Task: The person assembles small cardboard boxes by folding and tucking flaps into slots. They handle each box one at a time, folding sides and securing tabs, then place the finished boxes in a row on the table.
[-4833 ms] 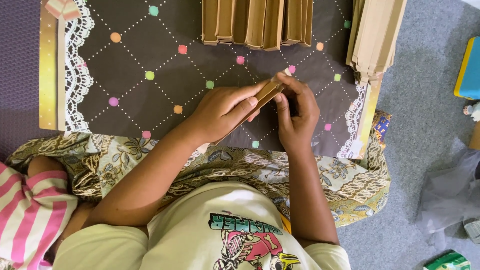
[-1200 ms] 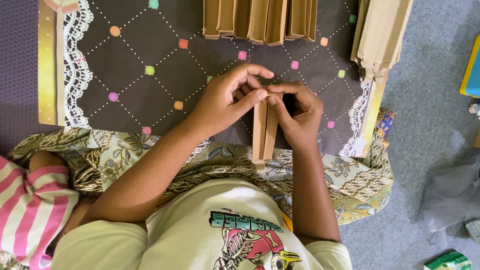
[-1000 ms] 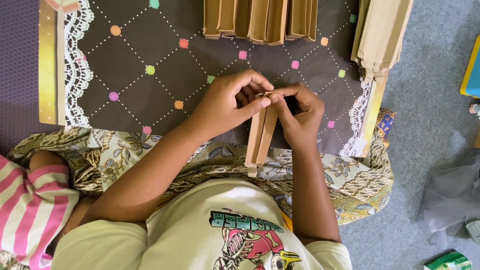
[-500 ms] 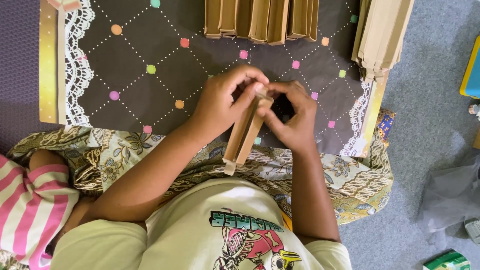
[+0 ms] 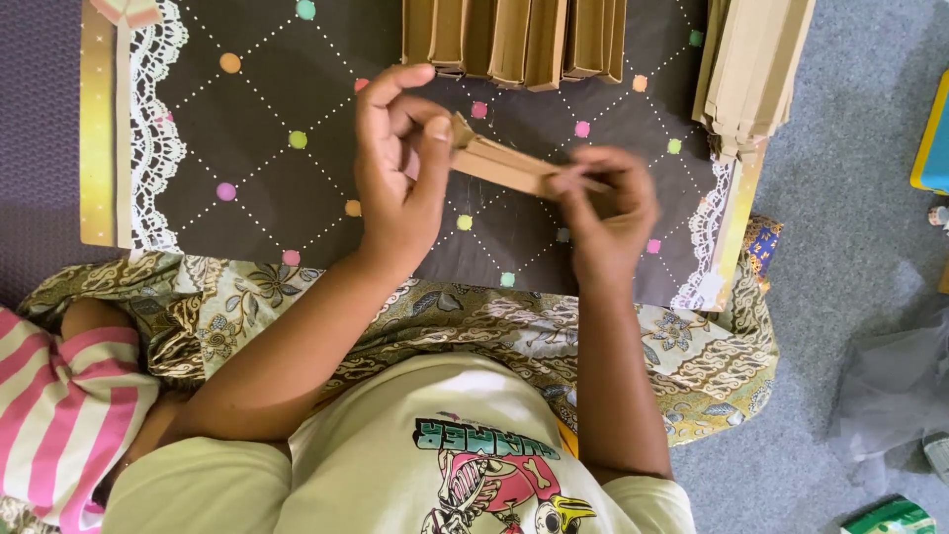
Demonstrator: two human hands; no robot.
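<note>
While both hands grip a folded brown paper piece (image 5: 509, 166) above the dark dotted mat (image 5: 277, 188), left hand (image 5: 400, 168) pinches one end and right hand (image 5: 608, 213) the other. Grey carpet (image 5: 850, 257) surrounds it; brown stacks (image 5: 514, 40) line the mat's far edge.

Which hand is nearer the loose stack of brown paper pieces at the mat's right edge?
Right. The right hand sits just below-left of the stack; the left hand is farther left, across the folded brown piece both hold.
</note>
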